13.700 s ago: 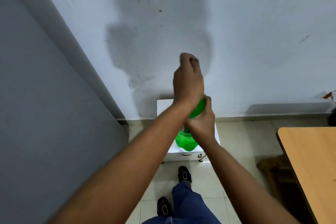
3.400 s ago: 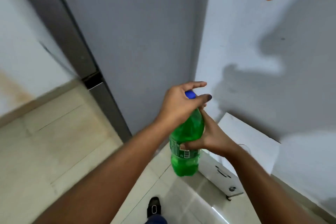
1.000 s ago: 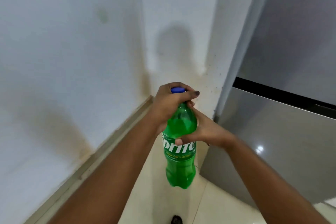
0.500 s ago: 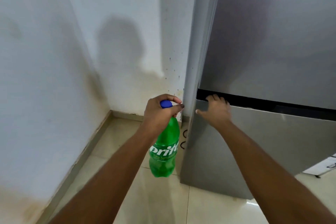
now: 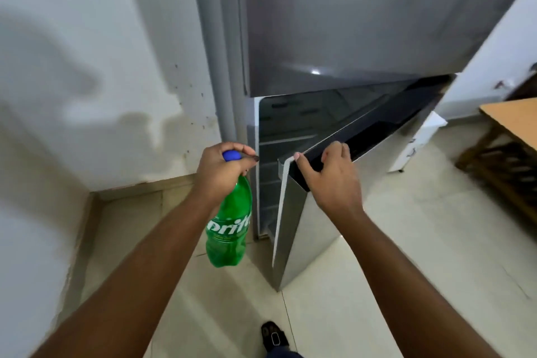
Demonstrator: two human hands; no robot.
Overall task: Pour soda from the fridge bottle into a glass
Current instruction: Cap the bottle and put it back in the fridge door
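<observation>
The left hand (image 5: pixel 222 171) is curled round the neck of the green plastic soda bottle (image 5: pixel 229 227), just under its blue cap (image 5: pixel 231 155), and the bottle hangs upright above the pale tiled floor (image 5: pixel 406 256). At its 3 o'clock the right hand (image 5: pixel 331 174) grips the top edge of the silver lower fridge door (image 5: pixel 299 232), which stands ajar. A wooden counter (image 5: pixel 520 122) sits far off at 2 o'clock

Fridge interior (image 5: pixel 293 122) dark; table (image 5: pixel 514 122) cut off.
</observation>
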